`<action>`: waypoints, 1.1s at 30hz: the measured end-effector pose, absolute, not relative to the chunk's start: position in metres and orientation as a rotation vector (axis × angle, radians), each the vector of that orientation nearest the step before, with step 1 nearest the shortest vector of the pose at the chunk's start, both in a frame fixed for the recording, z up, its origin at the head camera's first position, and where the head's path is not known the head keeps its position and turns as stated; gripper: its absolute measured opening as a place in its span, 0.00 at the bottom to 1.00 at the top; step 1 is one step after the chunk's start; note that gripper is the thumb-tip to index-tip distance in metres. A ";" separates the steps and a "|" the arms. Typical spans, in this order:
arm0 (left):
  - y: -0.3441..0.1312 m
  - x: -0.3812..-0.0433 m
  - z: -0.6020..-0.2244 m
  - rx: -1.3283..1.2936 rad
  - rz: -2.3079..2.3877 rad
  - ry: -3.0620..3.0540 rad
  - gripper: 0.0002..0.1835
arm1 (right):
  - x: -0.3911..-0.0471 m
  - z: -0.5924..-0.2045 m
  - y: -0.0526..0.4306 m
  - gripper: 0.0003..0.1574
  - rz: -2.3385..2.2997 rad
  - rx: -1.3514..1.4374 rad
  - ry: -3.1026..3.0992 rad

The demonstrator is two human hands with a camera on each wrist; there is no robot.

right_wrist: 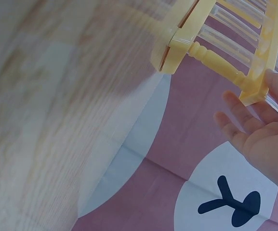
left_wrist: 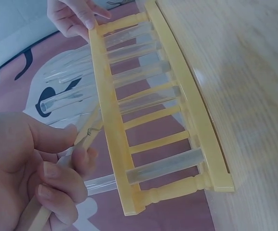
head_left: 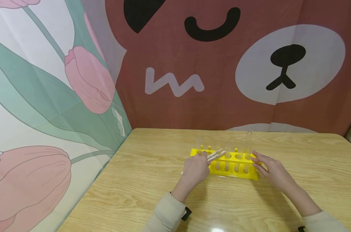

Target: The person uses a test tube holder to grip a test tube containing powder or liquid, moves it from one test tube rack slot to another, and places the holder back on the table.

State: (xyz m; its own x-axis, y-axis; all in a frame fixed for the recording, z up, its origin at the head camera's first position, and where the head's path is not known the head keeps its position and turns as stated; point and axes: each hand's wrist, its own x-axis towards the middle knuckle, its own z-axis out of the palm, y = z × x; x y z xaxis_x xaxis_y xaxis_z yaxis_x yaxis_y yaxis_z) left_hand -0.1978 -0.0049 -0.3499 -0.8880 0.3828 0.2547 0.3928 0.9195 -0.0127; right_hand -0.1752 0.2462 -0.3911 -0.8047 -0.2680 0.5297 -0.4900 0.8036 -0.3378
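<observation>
My left hand [head_left: 195, 168] grips a wooden test tube clamp [head_left: 217, 155] by its handles, with the wire spring [left_wrist: 94, 130] showing in the left wrist view. The clamp's front end reaches over the top plate of a yellow test tube rack [left_wrist: 111, 108], among the tubes; I cannot tell whether it grips one. Thumb and fingers of my right hand [head_left: 275, 174] hold the right end of the rack's top plate. Several clear test tubes stand in the rack; the rightmost tube [head_left: 248, 143] rises highest. Another tube [left_wrist: 167, 166] stands apart near the left end.
The rack stands on a wood-grain table [head_left: 129, 193], whose back edge meets a cloth backdrop [head_left: 169, 109] with a bear face. A tulip-print cloth [head_left: 33, 112] hangs along the left side. Short yellow pegs [head_left: 209, 148] rise behind the rack's top plate.
</observation>
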 end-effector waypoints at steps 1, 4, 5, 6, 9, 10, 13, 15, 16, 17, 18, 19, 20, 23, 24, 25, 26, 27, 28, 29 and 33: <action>-0.005 -0.198 -0.350 -0.582 -0.054 -2.820 0.12 | -0.175 -0.391 0.246 0.30 0.644 0.565 -2.523; -0.006 -0.198 -0.351 -0.584 -0.051 -2.815 0.12 | -0.174 -0.391 0.245 0.31 0.634 0.565 -2.509; -0.006 -0.199 -0.351 -0.585 -0.052 -2.816 0.12 | -0.174 -0.391 0.245 0.31 0.633 0.565 -2.505; -0.005 -0.199 -0.351 -0.585 -0.052 -2.817 0.12 | -0.175 -0.391 0.245 0.31 0.633 0.566 -2.504; -0.005 -0.200 -0.351 -0.585 -0.047 -2.818 0.11 | -0.175 -0.391 0.245 0.31 0.633 0.565 -2.503; -0.005 -0.200 -0.352 -0.585 -0.048 -2.816 0.11 | -0.175 -0.391 0.245 0.31 0.634 0.564 -2.503; -0.005 -0.200 -0.352 -0.584 -0.048 -2.805 0.11 | -0.175 -0.391 0.246 0.31 0.634 0.564 -2.507; -0.005 -0.200 -0.353 -0.584 -0.048 -2.799 0.11 | -0.175 -0.392 0.246 0.30 0.635 0.564 -2.511; -0.005 -0.200 -0.353 -0.584 -0.048 -2.796 0.11 | -0.175 -0.392 0.246 0.31 0.635 0.563 -2.511; -0.005 -0.200 -0.353 -0.585 -0.044 -2.792 0.11 | -0.176 -0.392 0.246 0.30 0.636 0.564 -2.512; -0.005 -0.201 -0.353 -0.587 -0.040 -2.786 0.11 | -0.176 -0.392 0.246 0.30 0.639 0.566 -2.514; -0.005 -0.201 -0.353 -0.589 -0.038 -2.783 0.11 | -0.176 -0.392 0.246 0.30 0.639 0.567 -2.513; -0.005 -0.201 -0.354 -0.591 -0.033 -2.777 0.11 | -0.176 -0.392 0.246 0.31 0.640 0.568 -2.508; -0.006 -0.201 -0.354 -0.594 -0.022 -2.762 0.11 | -0.176 -0.391 0.246 0.30 0.646 0.571 -2.505; -0.006 -0.201 -0.354 -0.595 -0.021 -2.758 0.11 | -0.176 -0.391 0.246 0.31 0.648 0.571 -2.505; -0.007 -0.202 -0.354 -0.596 -0.019 -2.753 0.11 | -0.175 -0.391 0.246 0.31 0.648 0.570 -2.503; -0.007 -0.202 -0.354 -0.597 -0.018 -2.748 0.11 | -0.175 -0.391 0.246 0.31 0.649 0.571 -2.505; -0.007 -0.202 -0.355 -0.597 -0.019 -2.745 0.11 | -0.176 -0.391 0.246 0.30 0.649 0.572 -2.509; -0.008 -0.202 -0.355 -0.598 -0.023 -2.741 0.11 | -0.176 -0.391 0.246 0.30 0.648 0.572 -2.504; -0.008 -0.202 -0.355 -0.598 -0.025 -2.740 0.11 | -0.176 -0.391 0.246 0.30 0.647 0.573 -2.506; -0.008 -0.203 -0.356 -0.594 -0.031 -2.739 0.11 | -0.177 -0.392 0.246 0.29 0.647 0.576 -2.497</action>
